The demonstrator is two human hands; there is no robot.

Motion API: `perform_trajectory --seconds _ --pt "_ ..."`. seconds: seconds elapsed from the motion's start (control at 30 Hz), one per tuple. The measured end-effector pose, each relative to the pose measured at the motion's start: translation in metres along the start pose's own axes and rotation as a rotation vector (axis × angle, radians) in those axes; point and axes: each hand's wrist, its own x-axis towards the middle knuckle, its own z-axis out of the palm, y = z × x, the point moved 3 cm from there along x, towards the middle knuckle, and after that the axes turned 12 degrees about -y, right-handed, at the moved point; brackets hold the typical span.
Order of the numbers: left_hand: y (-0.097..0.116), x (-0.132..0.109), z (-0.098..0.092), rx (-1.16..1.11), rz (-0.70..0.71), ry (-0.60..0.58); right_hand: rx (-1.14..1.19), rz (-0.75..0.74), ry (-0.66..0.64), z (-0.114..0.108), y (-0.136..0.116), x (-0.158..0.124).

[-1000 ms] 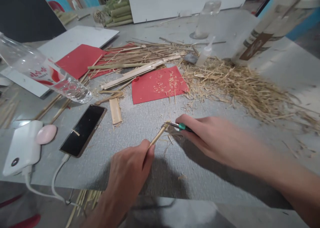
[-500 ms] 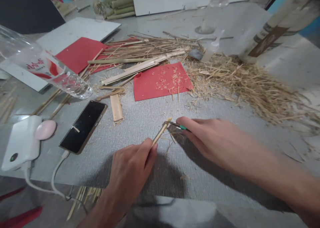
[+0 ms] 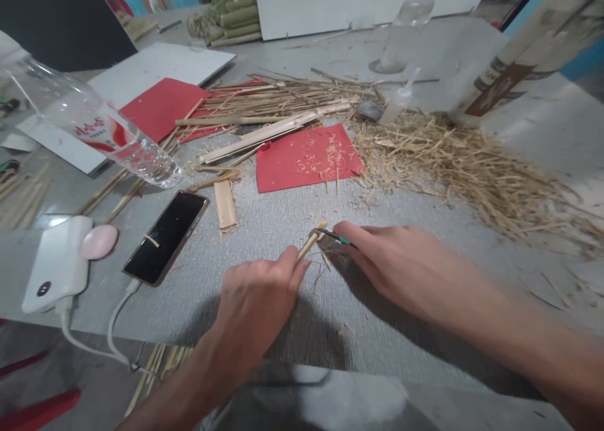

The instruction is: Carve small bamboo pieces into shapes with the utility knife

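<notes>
My left hand (image 3: 264,292) is closed round a short, thin bamboo strip (image 3: 309,247), whose pale far end sticks out past my fingertips just above the table. My right hand (image 3: 391,255) grips a slim dark metal tool (image 3: 336,236) with a green band near my fingers. The tool's tip crosses the strip close to its far end and appears to touch it; its exact shape is too small to tell. Under the tip, thin fibres and shavings (image 3: 325,261) lie on the grey textured tabletop (image 3: 264,229).
Red paper (image 3: 283,167) with curled shavings lies beyond my hands, by a wider bamboo piece (image 3: 225,204). A straw heap (image 3: 476,160) is at right, stalks (image 3: 283,97) behind. A phone (image 3: 165,239), power bank (image 3: 59,264) and tilted water bottle (image 3: 99,116) are at left.
My left hand has moved slightly up and right along the strip, so less of it shows. The tool stays at the strip's far end. The whole view has shifted a little.
</notes>
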Motion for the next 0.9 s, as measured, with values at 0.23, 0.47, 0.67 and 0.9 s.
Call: perform_trajectory --seconds 0.23,0.47,0.67,0.9 --pt "-0.005 0.011 -0.007 -0.134 0.106 0.1 0.009 0.016 -0.016 -0.003 -0.002 0.002" --pt "-0.002 0.02 -0.011 -0.125 0.141 0.063 0.02 0.045 -0.03 -0.004 -0.002 0.004" --pt "-0.008 0.024 -0.014 -0.274 0.169 0.038 0.063 0.052 0.006 -0.006 0.001 0.005" --pt "-0.011 0.031 -0.014 -0.498 0.257 0.114 0.087 0.067 -0.009 -0.006 0.001 0.006"
